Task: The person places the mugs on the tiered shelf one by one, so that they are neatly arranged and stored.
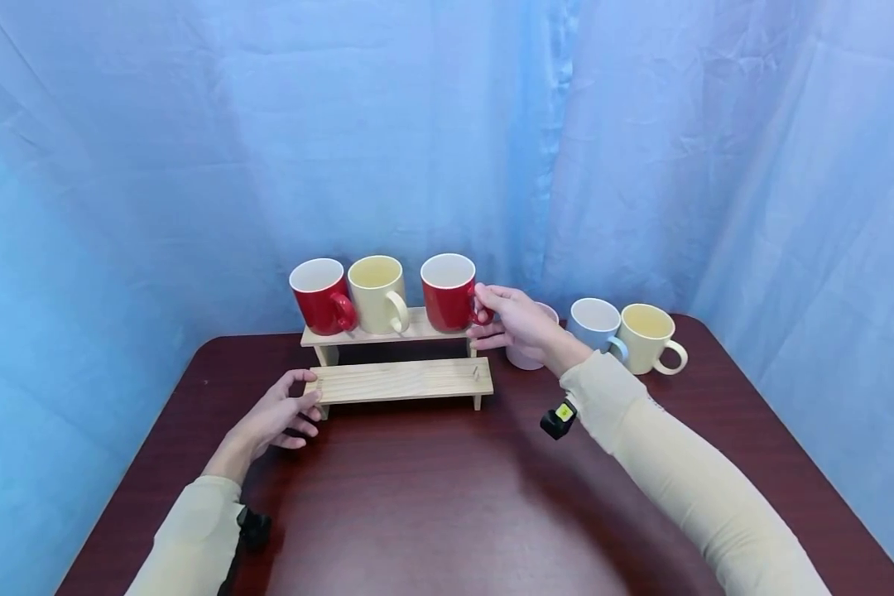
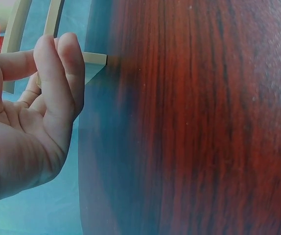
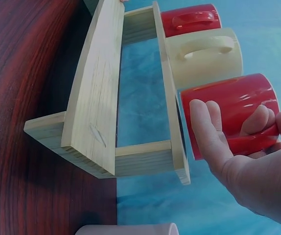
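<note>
My right hand (image 1: 520,321) grips the handle of a red mug (image 3: 228,105) with a white inside. This mug is upright at the right end of the upper plank of a two-step wooden rack (image 1: 398,379); whether its base fully touches the plank is hard to tell. To its left on the same plank stand a yellow mug (image 1: 376,298) and another red mug (image 1: 316,298), handles toward the front right. At the left end of the lower plank, my left hand (image 1: 271,418) holds the rack between thumb and fingers, other fingers spread below.
Right of the rack, on the dark red-brown table (image 1: 417,497), stand a pale pink mug (image 1: 521,358), partly hidden behind my right hand, a light blue mug (image 1: 594,323) and a second yellow mug (image 1: 644,339). Blue curtains (image 1: 387,141) hang behind the table and along both sides.
</note>
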The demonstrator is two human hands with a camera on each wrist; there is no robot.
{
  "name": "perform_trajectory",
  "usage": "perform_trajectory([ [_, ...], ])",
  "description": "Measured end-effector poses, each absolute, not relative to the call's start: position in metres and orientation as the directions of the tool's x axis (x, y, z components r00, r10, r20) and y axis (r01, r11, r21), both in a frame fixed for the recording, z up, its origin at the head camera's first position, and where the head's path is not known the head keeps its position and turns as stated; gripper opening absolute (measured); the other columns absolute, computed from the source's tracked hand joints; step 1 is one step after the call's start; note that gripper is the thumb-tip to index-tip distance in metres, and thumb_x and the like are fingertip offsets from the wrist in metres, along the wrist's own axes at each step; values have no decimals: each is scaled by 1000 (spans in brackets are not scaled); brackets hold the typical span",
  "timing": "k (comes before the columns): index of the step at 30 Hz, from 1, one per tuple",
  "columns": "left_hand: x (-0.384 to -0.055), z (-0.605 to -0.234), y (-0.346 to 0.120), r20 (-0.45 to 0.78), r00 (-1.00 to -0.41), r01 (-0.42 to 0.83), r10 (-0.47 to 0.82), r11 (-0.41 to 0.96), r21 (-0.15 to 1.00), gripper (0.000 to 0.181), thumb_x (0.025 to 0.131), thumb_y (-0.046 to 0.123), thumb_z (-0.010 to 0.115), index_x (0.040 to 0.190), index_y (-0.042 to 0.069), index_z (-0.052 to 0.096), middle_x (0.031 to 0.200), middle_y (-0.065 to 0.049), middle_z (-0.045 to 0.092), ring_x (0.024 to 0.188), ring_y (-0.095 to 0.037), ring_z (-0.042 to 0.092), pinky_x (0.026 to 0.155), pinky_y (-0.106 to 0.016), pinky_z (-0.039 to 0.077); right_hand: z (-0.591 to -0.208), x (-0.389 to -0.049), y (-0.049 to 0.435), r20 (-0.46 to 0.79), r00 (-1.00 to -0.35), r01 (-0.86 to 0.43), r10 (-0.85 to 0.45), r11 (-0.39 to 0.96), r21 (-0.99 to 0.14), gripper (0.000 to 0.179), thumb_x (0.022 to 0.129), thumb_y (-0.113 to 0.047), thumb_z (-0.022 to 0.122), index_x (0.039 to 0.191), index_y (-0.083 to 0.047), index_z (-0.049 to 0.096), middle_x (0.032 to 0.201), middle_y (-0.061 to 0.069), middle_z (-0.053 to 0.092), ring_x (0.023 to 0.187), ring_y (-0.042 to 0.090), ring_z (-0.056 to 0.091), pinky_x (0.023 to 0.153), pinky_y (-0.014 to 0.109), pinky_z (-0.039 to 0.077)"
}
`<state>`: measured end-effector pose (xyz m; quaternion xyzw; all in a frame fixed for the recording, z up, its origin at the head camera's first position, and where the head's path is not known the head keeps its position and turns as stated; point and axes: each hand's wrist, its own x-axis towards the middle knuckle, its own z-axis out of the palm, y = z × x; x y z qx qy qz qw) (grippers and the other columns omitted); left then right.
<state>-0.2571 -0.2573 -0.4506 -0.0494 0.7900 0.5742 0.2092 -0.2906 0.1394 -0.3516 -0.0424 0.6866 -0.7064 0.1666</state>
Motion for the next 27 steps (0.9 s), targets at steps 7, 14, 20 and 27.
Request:
perform_trajectory([
  [7, -257, -451, -256, -396, -904, -329, 159, 332, 884, 44, 105, 27, 55, 143, 19, 32, 91, -12, 62, 68, -22, 68, 55, -34, 57, -356, -294, 139, -192, -929, 210, -317, -23, -977, 32, 108, -36, 47, 97, -6, 48, 90, 10, 50, 89, 28, 69, 92, 54, 53],
  [14, -258, -450, -256, -396, -904, -328, 161, 334, 884, 45, 105, 27, 55, 143, 19, 31, 92, -12, 63, 68, -21, 68, 56, -34, 58, -357, -296, 140, -201, -918, 224, -341, -29, -974, 31, 108, -37, 47, 99, -7, 47, 92, 10, 49, 95, 32, 67, 87, 52, 56],
  [20, -258, -451, -256, -393, -907, -327, 152, 336, 883, 44, 105, 28, 54, 143, 19, 32, 92, -12, 63, 68, -21, 68, 55, -34, 58, -359, -297, 142, -210, -914, 220, -347, 11, -976, 32, 108, -39, 47, 99, -8, 48, 96, 12, 48, 97, 30, 67, 83, 53, 58],
  [27, -259, -453, -257, -396, -907, -330, 145, 341, 880, 44, 105, 26, 54, 143, 20, 32, 91, -12, 63, 68, -21, 67, 54, -34, 57, -362, -299, 142, -205, -915, 211, -349, 21, -977, 35, 107, -42, 47, 97, -9, 49, 95, 10, 47, 98, 30, 65, 80, 52, 59],
])
